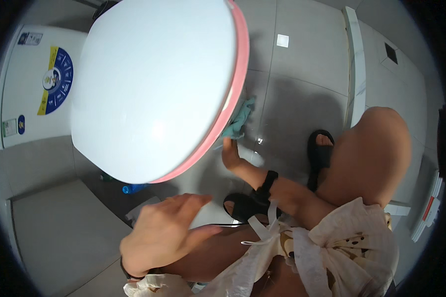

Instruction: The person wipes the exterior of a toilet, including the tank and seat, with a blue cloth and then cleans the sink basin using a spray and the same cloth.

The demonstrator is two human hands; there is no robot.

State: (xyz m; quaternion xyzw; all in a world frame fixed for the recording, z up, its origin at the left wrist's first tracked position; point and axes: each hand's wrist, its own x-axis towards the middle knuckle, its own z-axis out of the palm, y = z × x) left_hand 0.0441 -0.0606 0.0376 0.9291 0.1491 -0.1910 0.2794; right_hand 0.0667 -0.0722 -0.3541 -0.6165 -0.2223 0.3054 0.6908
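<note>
A white toilet lid (158,74) is down over a pink seat (240,54), whose edge shows along the right side. Beside the bowl, my right hand (230,154) presses a teal cloth (240,120) against the side, just under the pink edge. Some of its fingers are hidden behind the cloth and the rim. My left hand (161,232) hovers at the lower left, near my knee, with fingers and thumb apart and nothing in it. A dark band circles my right wrist.
The white tank (25,94), with stickers, is at the left. A blue bottle (134,188) lies on the floor near a grey cabinet (69,232). Grey tiles (302,64) run to a raised marble curb (354,64). My black sandals (240,208) are on the floor.
</note>
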